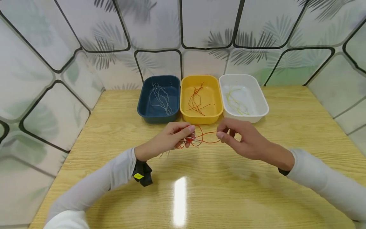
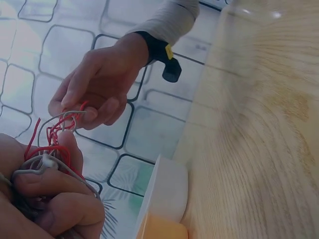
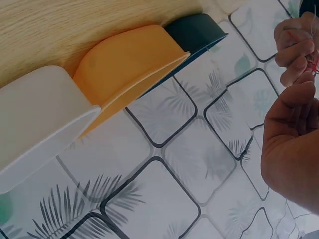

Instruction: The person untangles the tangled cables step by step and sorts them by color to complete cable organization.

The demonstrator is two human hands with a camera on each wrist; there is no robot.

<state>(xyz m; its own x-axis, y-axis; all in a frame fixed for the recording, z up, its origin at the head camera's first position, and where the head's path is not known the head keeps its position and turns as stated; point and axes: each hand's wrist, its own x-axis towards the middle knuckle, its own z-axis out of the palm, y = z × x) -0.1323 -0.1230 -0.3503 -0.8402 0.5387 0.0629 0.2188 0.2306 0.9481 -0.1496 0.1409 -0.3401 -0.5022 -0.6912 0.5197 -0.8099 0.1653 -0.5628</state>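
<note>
A tangled bundle of red and grey-white wires (image 1: 189, 139) sits in my left hand (image 1: 175, 136), whose thumb and fingers grip it. To the right of it, my right hand (image 1: 243, 137) pinches the end of a red wire loop (image 1: 210, 142) between thumb and forefinger. The loop stretches between the two hands above the table. In the left wrist view the grey wire (image 2: 49, 162) and the red wire (image 2: 60, 149) twist together, poking out past the left fingers. The right wrist view shows the right hand (image 3: 294, 134) close to the left fingers.
Three bins stand in a row behind the hands: a dark blue bin (image 1: 143, 108) with grey-white wires (image 1: 161, 98), a yellow bin (image 1: 200, 119) with red wires (image 1: 195, 100), and a white bin (image 1: 258, 109) with yellow wires (image 1: 237, 101). They rest on a wooden table (image 1: 120, 203) against a patterned backdrop.
</note>
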